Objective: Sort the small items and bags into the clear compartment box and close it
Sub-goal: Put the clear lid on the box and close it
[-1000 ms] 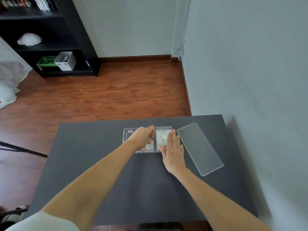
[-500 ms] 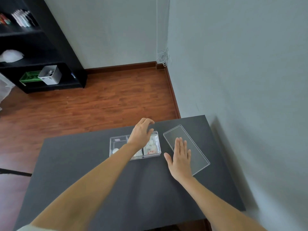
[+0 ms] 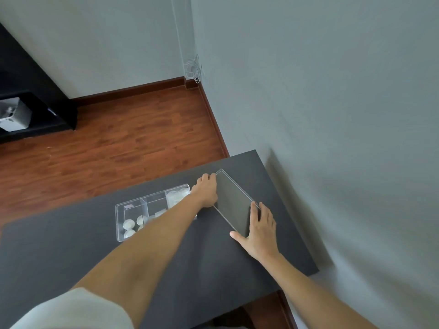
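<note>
Left grip [image 3: 205, 191] grasps the lid [image 3: 234, 200] at its far edge. Right grip [image 3: 260, 227] lies flat, released, on the near end.

left hand [image 3: 206, 191] off the box [image 3: 133, 210] onto the lid [image 3: 234, 200], gripping its far edge, right hand [image 3: 259, 230] now on its near end
</note>
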{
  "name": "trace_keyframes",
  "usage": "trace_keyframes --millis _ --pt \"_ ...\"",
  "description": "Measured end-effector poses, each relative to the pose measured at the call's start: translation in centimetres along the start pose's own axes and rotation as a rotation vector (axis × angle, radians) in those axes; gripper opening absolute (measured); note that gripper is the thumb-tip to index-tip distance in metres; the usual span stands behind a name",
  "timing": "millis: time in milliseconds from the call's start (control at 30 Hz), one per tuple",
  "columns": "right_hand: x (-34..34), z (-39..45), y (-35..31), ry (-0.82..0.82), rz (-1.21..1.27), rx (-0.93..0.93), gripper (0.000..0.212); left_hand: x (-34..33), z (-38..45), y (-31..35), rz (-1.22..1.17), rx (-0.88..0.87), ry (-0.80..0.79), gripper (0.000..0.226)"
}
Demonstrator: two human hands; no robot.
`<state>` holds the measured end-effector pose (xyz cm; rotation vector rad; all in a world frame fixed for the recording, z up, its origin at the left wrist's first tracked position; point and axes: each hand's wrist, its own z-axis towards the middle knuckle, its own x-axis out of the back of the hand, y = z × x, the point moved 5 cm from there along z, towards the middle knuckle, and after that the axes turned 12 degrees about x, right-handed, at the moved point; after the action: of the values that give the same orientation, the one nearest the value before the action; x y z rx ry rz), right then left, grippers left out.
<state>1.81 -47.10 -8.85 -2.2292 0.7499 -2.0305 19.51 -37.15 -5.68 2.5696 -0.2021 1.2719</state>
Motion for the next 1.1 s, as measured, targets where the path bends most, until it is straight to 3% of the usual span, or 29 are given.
trace_keyframes --millis 133,267,400,533,667,767,867,1000,1100 --pt "1.1 0.4 0.6 -0.004 0.071 -0.005 0.102 0.7 -0.1 0.1 -0.075 -0.034 -0.033 0.037" --pt "3.5 0.4 1.9 -0.001 0.316 -0.006 0.099 3.3 -0.6 -0.6 -0.379 -0.083 -0.045 0.029" --pt "7.1 1.0 2.1 -0.024 0.540 0.030 0.081 6.3 -2.6 -2.7 -0.764 -0.141 -0.145 0.047" --pt "9.8 2.5 0.1 -0.167 0.827 0.069 0.053 8.7 -4.7 -6.1 -0.813 -0.204 -0.096 0.063" --pt "10.5 4.1 -3.0 -0.334 1.155 0.036 0.047 9.7 -6.4 -9.8 -0.899 -0.209 0.035 0.031" --pt "10.3 5.4 -5.5 -0.344 1.213 -0.044 0.059 9.8 -7.2 -13.3 -0.953 -0.120 0.151 0.020" --pt "9.5 6.6 -7.9 -0.235 1.239 -0.106 0.066 9.4 -7.9 -17.2 -1.067 0.009 0.237 0.020" --pt "7.5 7.2 -11.2 -0.143 1.114 -0.069 0.026 7.3 -8.7 -21.7 -1.202 0.167 0.258 0.019" --pt "5.7 7.4 -13.0 -0.099 0.896 -0.087 0.015 5.3 -9.3 -24.1 -1.158 0.304 0.313 0.018"
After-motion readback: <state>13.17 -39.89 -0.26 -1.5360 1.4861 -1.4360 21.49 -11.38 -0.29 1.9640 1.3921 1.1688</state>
